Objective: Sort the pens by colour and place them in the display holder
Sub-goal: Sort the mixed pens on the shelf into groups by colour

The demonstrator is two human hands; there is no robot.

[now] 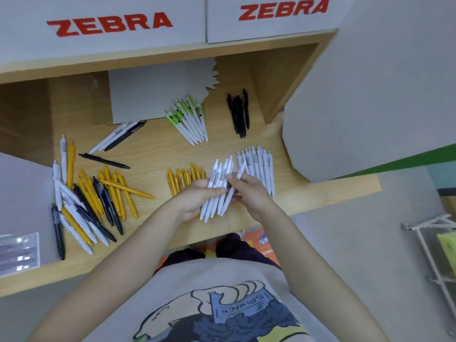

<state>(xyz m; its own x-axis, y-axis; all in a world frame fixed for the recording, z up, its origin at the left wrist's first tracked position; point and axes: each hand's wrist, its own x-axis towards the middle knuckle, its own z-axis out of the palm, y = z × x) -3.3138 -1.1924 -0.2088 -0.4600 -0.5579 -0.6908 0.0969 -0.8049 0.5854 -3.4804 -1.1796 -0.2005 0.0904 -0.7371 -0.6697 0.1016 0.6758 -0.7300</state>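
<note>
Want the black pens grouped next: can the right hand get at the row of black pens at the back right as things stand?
Probably not yet: the path to the black pens looks open, but the right hand pinches a white pen and must set it down first.

- Bundle of pens (217, 188) gripped in left hand (195, 201): white barrels, dark print.
- Single pen (234, 187) pinched by right-hand fingers (237, 180): white.
- Row (259, 166) just beyond right fingers: white, dark lettering.
- Group (185, 177) beyond left fingers: yellow-orange.
- Far groups: white with lime-green tops (188, 119); all black (239, 112).
- Mixed heap (91, 201) well left of left fingers: yellow-orange, white, black.
- Shelf (158, 149): light wood grain.
- Boxes (111, 23): white, red "ZEBRA".
</note>
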